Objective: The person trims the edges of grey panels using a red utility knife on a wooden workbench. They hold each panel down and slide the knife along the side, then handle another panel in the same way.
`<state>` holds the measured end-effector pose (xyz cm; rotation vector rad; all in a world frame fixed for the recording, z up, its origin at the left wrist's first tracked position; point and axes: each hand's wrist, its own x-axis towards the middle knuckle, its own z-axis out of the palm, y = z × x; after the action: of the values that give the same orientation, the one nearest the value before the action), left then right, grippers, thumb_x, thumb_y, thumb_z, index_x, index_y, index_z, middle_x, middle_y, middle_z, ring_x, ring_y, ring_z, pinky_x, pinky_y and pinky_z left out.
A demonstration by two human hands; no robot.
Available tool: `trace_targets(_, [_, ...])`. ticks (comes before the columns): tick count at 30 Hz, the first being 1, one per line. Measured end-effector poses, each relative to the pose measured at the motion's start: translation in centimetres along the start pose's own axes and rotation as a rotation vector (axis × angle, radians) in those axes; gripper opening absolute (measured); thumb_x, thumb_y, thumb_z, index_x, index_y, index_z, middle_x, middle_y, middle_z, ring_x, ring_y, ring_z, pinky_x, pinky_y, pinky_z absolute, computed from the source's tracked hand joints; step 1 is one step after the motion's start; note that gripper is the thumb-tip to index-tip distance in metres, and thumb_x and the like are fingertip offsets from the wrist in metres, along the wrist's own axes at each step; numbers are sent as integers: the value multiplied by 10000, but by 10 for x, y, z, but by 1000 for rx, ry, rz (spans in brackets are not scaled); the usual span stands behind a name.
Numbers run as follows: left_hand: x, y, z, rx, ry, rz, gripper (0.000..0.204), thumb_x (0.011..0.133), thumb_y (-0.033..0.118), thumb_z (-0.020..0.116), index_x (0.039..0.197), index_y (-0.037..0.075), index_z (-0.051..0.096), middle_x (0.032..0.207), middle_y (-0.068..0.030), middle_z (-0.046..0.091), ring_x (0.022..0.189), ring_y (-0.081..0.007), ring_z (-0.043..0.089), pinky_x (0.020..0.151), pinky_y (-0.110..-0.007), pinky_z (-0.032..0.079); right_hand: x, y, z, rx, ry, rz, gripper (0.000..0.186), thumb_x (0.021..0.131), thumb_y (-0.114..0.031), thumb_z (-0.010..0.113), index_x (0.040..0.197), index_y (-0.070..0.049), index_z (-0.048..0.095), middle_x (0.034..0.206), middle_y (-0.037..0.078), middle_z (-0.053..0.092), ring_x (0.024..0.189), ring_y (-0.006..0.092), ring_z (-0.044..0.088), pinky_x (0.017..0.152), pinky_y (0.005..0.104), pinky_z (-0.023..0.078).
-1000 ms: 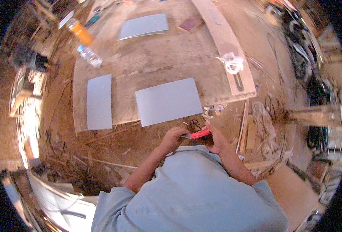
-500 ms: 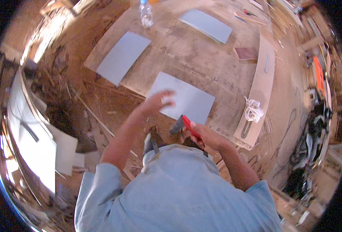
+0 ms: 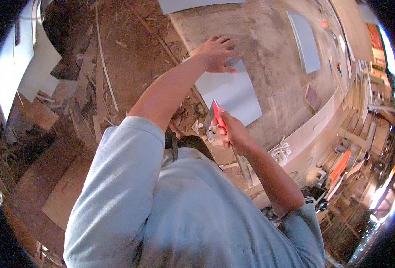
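left hand [image 3: 219,54] with spread fingers over the far part of a grey sheet [image 3: 238,94], right hand [image 3: 236,133] gripping a red tool [image 3: 219,116], sheet lying on wooden desk [image 3: 273,62]

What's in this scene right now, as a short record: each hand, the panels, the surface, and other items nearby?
Left hand: fingers spread over the near pale panel; contact unclear
Right hand: closed around a red-handled tool, above the panel's edge
Other panels: second pale panel, cut off by the top of the view; third pale panel, toward the right
Surface: wooden tabletop
Other items: dark reddish rectangle; white bundle on a long board
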<state>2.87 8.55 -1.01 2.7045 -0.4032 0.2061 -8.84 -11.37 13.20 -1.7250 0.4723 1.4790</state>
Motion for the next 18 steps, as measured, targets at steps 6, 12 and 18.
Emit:
trace_targets(6, [0, -5, -7, -8, -123, -14, 739, 840, 734, 607, 1476, 377, 485, 1543, -78, 426, 1445, -355, 366, 1158, -581, 327, 9, -15, 12, 34, 101, 128, 578, 974, -700, 448, 962, -131, 546, 639, -87, 362, 470, 71, 291, 457, 285, 269])
trace_targets(12, [1, -2, -12, -2, -148, -66, 698, 853, 725, 595, 1430, 336, 542, 1536, -29, 443, 1472, -259, 319, 1157, -514, 295, 39, 19, 11, -162, 178, -161, 591, 937, -745, 470, 929, -156, 524, 620, -78, 353, 451, 79, 272, 426, 282, 219])
trace_targets(18, [2, -5, -17, -33, -174, -67, 687, 878, 704, 583, 1461, 348, 514, 1582, -27, 400, 1489, -256, 299, 1172, -513, 277, 47, 16, 25, -96, 246, 37, 635, 905, -791, 479, 854, -159, 505, 610, -66, 356, 444, 85, 293, 410, 287, 215])
